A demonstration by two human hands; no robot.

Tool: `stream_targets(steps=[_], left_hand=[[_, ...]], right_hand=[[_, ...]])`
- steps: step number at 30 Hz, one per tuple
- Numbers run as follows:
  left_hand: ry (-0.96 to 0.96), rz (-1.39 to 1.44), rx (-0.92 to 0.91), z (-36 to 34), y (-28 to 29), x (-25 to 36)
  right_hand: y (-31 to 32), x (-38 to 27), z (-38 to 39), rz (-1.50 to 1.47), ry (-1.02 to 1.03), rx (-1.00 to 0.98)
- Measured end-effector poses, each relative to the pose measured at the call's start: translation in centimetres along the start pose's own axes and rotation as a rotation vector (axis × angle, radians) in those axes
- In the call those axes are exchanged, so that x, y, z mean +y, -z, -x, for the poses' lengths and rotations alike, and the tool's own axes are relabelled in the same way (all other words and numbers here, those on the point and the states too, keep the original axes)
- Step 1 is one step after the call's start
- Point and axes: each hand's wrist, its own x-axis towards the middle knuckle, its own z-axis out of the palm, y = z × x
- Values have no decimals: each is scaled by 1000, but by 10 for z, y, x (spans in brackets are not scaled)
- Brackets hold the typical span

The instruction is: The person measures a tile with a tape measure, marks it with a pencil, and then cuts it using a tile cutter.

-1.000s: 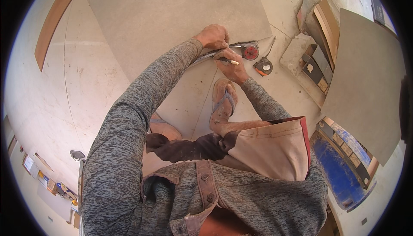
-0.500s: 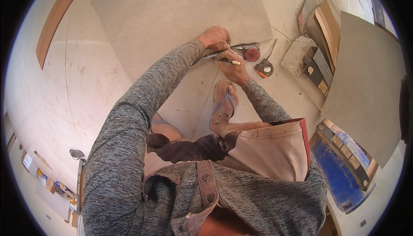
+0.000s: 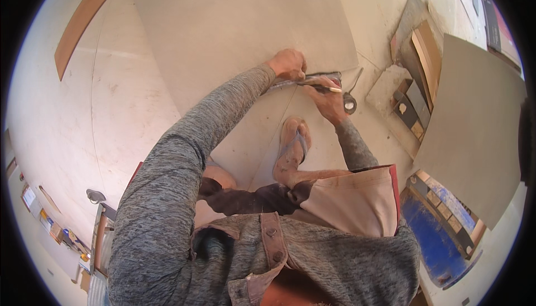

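Note:
My left hand (image 3: 286, 63) has curled fingers gripping or pressing a thin metal strip (image 3: 277, 84) along the near edge of a large grey tile (image 3: 234, 15). My right hand (image 3: 328, 98) is closed on a slim dark pen or pencil with a pale end (image 3: 334, 90), just beside the strip. A tape measure (image 3: 337, 78) lies mostly hidden behind the right hand. A second tape measure (image 3: 350, 103), dark and round, lies just right of that hand. The fingertips of my left hand are partly hidden.
My sandalled foot (image 3: 293, 141) is below the strip. At right lie stacked tile offcuts (image 3: 419, 66), a grey tile panel (image 3: 469, 127) and a dusty blue object (image 3: 419, 228). A curved-looking brown plank (image 3: 84, 18) lies upper left; assorted items (image 3: 56, 230) sit lower left.
The view has shifted, so the scene sits lower in the picture. My right hand has moved rightward with the pen, now covering much of the red tape measure. My left hand stays on the strip.

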Motion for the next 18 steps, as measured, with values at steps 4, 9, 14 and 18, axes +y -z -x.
stream_targets(steps=[4, 9, 14, 18], left_hand=[[-81, -20, 81, 2, -8, -8], [-120, -78, 137, 8, -14, -2], [-129, -151, 198, 17, -32, 11], [-165, -81, 325, 34, -31, 16]], right_hand=[[30, 2, 3, 67, -70, 172], [51, 17, 10, 696, 192, 63], [41, 35, 5, 717, 147, 30], [46, 25, -4, 597, 116, -60]])
